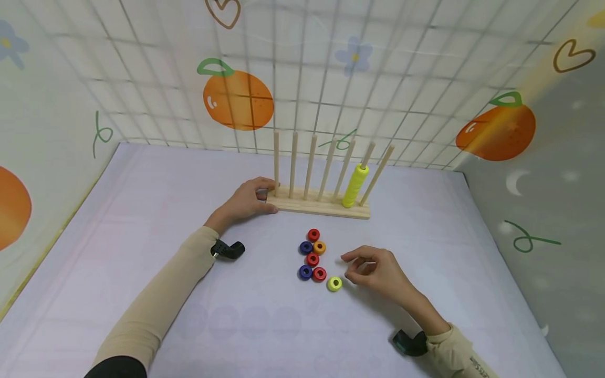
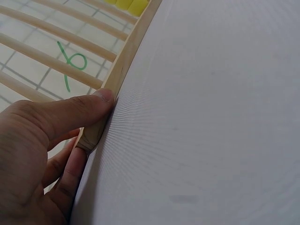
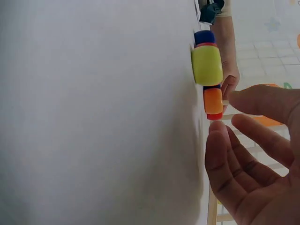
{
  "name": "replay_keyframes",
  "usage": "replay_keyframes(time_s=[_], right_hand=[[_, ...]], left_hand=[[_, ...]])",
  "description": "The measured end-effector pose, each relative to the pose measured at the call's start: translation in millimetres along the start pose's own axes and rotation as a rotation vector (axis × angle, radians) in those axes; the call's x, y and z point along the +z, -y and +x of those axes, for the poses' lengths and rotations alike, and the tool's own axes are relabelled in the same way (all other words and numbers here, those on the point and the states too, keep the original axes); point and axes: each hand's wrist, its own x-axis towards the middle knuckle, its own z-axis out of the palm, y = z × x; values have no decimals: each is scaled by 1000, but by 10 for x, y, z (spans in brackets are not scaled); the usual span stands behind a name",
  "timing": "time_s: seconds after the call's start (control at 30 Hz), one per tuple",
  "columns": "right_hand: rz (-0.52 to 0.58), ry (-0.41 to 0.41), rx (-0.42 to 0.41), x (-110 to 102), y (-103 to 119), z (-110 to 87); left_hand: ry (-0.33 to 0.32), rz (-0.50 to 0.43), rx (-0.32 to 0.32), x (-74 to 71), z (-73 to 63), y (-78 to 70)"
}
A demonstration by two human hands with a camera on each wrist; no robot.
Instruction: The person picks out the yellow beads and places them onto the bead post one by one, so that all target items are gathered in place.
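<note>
My left hand [image 1: 246, 200] grips the left end of a wooden peg stand [image 1: 321, 206]. In the left wrist view the thumb lies along the front edge of its base [image 2: 123, 65], with fingers behind the end. On one peg near the stand's right end sits a stack of yellow beads [image 1: 355, 186]. My right hand [image 1: 375, 269] hovers just right of a loose yellow bead [image 1: 334, 284], fingers loosely bent and nothing between them. In the right wrist view, thumb and fingertips are apart, beyond the yellow bead [image 3: 207, 65].
Left of the yellow bead lie three red beads [image 1: 313, 234], two blue beads [image 1: 306, 248] and an orange bead [image 1: 319, 248] in a loose cluster. The other pegs [image 1: 309, 168] stand bare. A white patterned backdrop [image 1: 156, 79] rises behind the white tabletop [image 1: 227, 315].
</note>
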Motion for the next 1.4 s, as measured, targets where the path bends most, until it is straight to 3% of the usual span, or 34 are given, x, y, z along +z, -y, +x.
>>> replay_keyframes(time_s=[0.63,0.87,1.1,1.4], right_hand=[[-15,107,-11,89,38,-47],[-37,115,-37,117,59,-43],[-41,126,-116,173,39,-24],[-82,115,-136,227,23,-4]], left_hand=[[-5,-2,-5,8,-5,-18],[-5,12,-13,7,3,-4],[-4,21,-15,8,9,6],[-4,30,-9,7,8,-13]])
